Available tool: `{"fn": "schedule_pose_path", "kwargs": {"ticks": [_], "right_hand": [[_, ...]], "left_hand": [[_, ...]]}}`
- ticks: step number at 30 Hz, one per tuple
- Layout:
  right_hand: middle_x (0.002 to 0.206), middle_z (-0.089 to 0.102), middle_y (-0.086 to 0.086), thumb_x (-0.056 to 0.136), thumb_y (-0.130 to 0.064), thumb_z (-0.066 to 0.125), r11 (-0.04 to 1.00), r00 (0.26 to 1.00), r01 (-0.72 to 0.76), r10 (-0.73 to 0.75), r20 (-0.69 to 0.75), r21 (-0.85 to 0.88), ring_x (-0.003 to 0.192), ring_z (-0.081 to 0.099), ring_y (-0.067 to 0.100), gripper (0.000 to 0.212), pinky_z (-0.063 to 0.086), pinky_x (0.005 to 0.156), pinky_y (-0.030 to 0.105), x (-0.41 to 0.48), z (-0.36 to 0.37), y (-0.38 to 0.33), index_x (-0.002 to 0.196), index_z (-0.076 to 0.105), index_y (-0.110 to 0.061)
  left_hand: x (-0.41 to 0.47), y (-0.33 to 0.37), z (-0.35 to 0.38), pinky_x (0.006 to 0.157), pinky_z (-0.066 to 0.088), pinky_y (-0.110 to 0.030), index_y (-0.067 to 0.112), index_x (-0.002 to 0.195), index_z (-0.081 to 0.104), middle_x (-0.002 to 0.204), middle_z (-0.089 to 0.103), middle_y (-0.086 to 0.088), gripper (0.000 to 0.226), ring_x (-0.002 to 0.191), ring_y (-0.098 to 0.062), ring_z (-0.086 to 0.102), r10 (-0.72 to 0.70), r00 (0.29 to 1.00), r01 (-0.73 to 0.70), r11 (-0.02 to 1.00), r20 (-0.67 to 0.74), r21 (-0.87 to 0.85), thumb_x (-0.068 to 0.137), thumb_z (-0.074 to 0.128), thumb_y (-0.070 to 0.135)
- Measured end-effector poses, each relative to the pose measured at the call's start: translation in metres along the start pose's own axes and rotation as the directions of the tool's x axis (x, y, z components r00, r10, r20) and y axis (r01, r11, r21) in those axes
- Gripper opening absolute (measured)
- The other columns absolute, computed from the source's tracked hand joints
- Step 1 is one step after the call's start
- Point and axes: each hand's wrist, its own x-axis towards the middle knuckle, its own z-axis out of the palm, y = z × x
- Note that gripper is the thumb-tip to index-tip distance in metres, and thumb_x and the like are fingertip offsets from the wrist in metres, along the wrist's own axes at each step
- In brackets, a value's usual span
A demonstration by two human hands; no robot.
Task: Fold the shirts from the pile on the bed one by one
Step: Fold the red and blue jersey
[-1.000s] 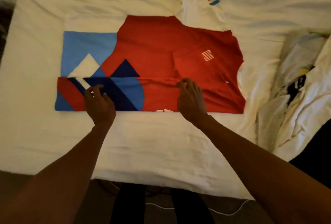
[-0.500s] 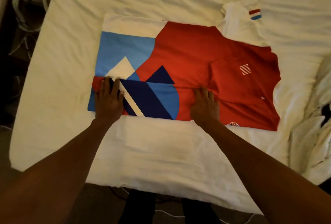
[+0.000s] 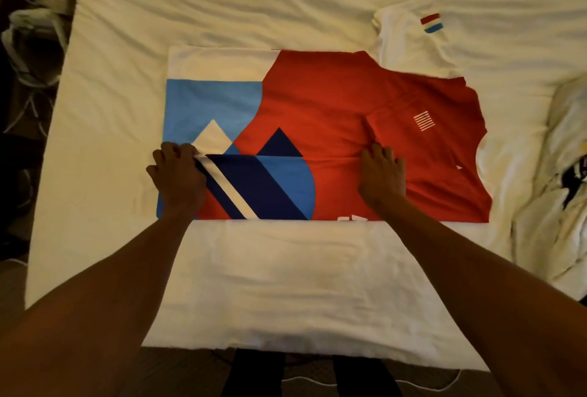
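Head view | left hand (image 3: 178, 180) pinches the folded near strip of the red, blue and white geometric-print cloth shirt (image 3: 317, 104), flat on the white-sheeted bed (image 3: 286, 269) | right hand (image 3: 382, 175) on that strip, pinching or pressing we cannot tell | we'd keep its edge straight, tension even.
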Motion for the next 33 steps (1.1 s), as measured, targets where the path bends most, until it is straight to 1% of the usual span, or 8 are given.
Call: {"fn": "schedule_pose_path", "kwargs": {"ticks": [3, 6, 11, 16, 22, 25, 28, 33], "right_hand": [[0.125, 0.057, 0.015, 0.077, -0.005, 0.055, 0.979, 0.987, 0.091, -0.064, -0.151, 0.181, 0.110, 0.052, 0.036, 0.039, 0.044, 0.082, 0.045, 0.003, -0.007, 0.006, 0.115, 0.058, -0.010], [0.113, 0.061, 0.015, 0.076, -0.004, 0.052, 0.922, 0.948, 0.111, 0.014, -0.317, 0.372, 0.101, 0.056, 0.037, 0.039, 0.047, 0.075, 0.045, 0.012, -0.018, 0.030, 0.113, 0.060, -0.008], [0.128, 0.055, 0.016, 0.085, -0.008, 0.054, 0.866, 0.944, -0.117, 0.249, -0.215, 0.486, 0.117, 0.051, 0.035, 0.042, 0.042, 0.093, 0.045, 0.046, -0.028, 0.101, 0.127, 0.053, -0.010], [0.138, 0.051, 0.014, 0.093, -0.031, 0.058, 0.914, 0.985, -0.173, 0.158, 0.071, 0.366, 0.128, 0.045, 0.036, 0.046, 0.037, 0.101, 0.046, 0.076, -0.025, 0.162, 0.134, 0.048, -0.014], [0.104, 0.070, 0.009, 0.091, -0.021, 0.060, 0.794, 0.989, -0.095, 0.146, -0.036, 0.600, 0.095, 0.064, 0.027, 0.016, 0.045, 0.077, 0.034, 0.085, -0.016, 0.183, 0.100, 0.070, -0.013], [0.107, 0.069, 0.009, 0.090, -0.015, 0.060, 0.705, 0.991, -0.040, 0.119, -0.062, 0.708, 0.097, 0.062, 0.026, 0.016, 0.044, 0.077, 0.032, 0.078, -0.008, 0.197, 0.104, 0.068, -0.012], [0.108, 0.066, 0.007, 0.090, -0.024, 0.067, 0.628, 0.998, -0.021, 0.064, -0.025, 0.778, 0.097, 0.061, 0.023, 0.025, 0.046, 0.078, 0.034, 0.066, -0.002, 0.209, 0.111, 0.060, -0.012], [0.106, 0.064, 0.005, 0.088, -0.047, 0.067, 0.850, 0.990, -0.114, 0.055, 0.127, 0.515, 0.096, 0.062, 0.026, 0.038, 0.042, 0.076, 0.033, 0.037, 0.000, 0.237, 0.107, 0.057, -0.016]], "left_hand": [[-0.003, 0.035, -0.008, 0.084, 0.039, -0.049, 0.018, 0.120, 0.057, 0.123, 0.050, -0.015, 0.052, 0.112, -0.038, 0.047, 0.049, 0.997, -0.053, 0.995, -0.053, -0.085, 0.072, 0.058, -0.004], [-0.002, 0.104, -0.008, 0.081, 0.045, -0.048, 0.013, 0.120, 0.059, 0.118, 0.056, -0.016, 0.043, 0.107, -0.037, 0.052, 0.192, 0.978, -0.209, 0.934, -0.086, -0.289, 0.081, 0.055, -0.003], [0.001, 0.235, 0.012, 0.089, 0.050, -0.044, 0.007, 0.120, 0.060, 0.115, 0.063, -0.013, 0.027, 0.103, -0.030, 0.060, 0.379, 0.921, -0.238, 0.734, 0.093, -0.635, 0.096, 0.054, 0.017], [0.005, 0.345, 0.022, 0.106, 0.037, -0.037, 0.008, 0.136, 0.054, 0.137, 0.056, -0.017, 0.046, 0.126, -0.034, 0.051, 0.542, 0.824, -0.366, 0.732, 0.166, -0.575, 0.091, 0.060, 0.012], [0.015, 0.416, 0.026, 0.115, 0.029, -0.051, 0.024, 0.158, 0.020, 0.160, 0.032, -0.010, 0.080, 0.142, -0.036, 0.032, 0.665, 0.665, -0.603, 0.746, 0.339, -0.283, 0.090, 0.062, 0.015], [0.023, 0.432, 0.022, 0.111, 0.030, -0.056, 0.032, 0.154, 0.029, 0.157, 0.035, -0.007, 0.079, 0.143, -0.036, 0.031, 0.683, 0.630, -0.661, 0.722, 0.369, -0.207, 0.087, 0.068, 0.017], [0.030, 0.441, 0.012, 0.104, 0.034, -0.052, 0.035, 0.131, 0.059, 0.137, 0.053, -0.004, 0.050, 0.130, -0.033, 0.040, 0.729, 0.561, -0.742, 0.653, 0.392, -0.152, 0.084, 0.073, 0.023], [0.033, 0.440, -0.001, 0.091, 0.043, -0.042, 0.027, 0.103, 0.069, 0.121, 0.057, -0.005, 0.028, 0.114, -0.030, 0.049, 0.773, 0.513, -0.785, 0.598, 0.373, -0.159, 0.078, 0.080, 0.035]]}}
